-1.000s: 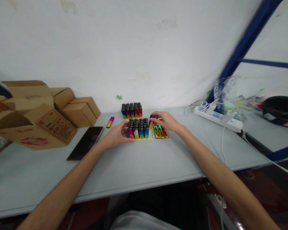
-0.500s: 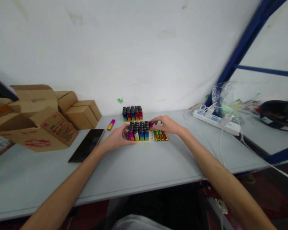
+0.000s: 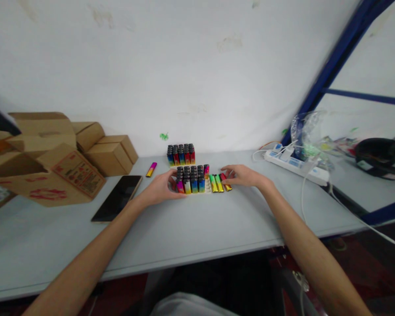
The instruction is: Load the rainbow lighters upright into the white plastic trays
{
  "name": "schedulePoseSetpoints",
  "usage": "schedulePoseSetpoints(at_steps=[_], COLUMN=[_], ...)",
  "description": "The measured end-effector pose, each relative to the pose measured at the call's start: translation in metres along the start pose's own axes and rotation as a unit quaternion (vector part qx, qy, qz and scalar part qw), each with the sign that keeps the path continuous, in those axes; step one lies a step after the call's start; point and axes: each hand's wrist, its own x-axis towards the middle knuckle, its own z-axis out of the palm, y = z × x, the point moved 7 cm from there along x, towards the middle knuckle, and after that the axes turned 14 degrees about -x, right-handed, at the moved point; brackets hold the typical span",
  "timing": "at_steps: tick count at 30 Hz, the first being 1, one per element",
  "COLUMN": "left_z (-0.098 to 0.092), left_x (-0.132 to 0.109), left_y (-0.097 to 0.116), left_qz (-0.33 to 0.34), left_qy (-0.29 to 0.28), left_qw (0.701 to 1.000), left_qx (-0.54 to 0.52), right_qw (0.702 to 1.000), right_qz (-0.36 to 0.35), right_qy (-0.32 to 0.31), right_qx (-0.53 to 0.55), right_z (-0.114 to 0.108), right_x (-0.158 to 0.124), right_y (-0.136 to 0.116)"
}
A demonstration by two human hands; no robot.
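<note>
Upright lighters with black tops (image 3: 191, 177) stand in rows in a white tray (image 3: 208, 186), whose right column shows open slots towards the front. My left hand (image 3: 163, 188) is closed round the tray's left side, thumb at the front and fingers behind. A pink lighter (image 3: 206, 170) stands at the back of the right column. Beside the tray lie a green-and-gold lighter (image 3: 213, 183), a second one (image 3: 219, 183) and a red-and-gold lighter (image 3: 226, 182). My right hand (image 3: 242, 175) pinches the red-and-gold one, which lies slanted and slightly apart.
Another block of upright lighters (image 3: 181, 154) stands by the wall. A pink-and-yellow lighter (image 3: 151, 169) lies left of it. A dark tablet (image 3: 117, 198) and cardboard boxes (image 3: 49, 171) are on the left. A white power strip (image 3: 296, 167) with cables lies on the right.
My right hand has let go of the pink lighter, now standing in the tray, and moved right to the lying lighters. The red-and-gold lighter has shifted. My left hand stays put.
</note>
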Motion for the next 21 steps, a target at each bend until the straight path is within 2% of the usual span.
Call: schedulePoseSetpoints(at_steps=[4,11,16,21], left_z=[0.001,0.001,0.001,0.001], left_x=[0.000,0.000,0.001,0.000], left_y=[-0.001,-0.002,-0.003,-0.001], left_qz=[0.001,0.003,0.005,0.005], left_qy=[-0.003,-0.008,-0.010,-0.009], left_qw=[1.000,1.000,1.000,1.000], left_qx=[0.003,0.001,-0.006,-0.006], right_qw=[1.000,0.993,0.950,0.920], right_qz=[0.010,0.015,-0.031,-0.051], right_qy=[0.006,0.082,0.105,0.099], right_qx=[0.013,0.083,0.292,0.375], right_z=[0.000,-0.015,-0.013,-0.001], right_x=[0.002,-0.008,-0.009,-0.005], right_y=[0.003,0.008,-0.006,-0.024])
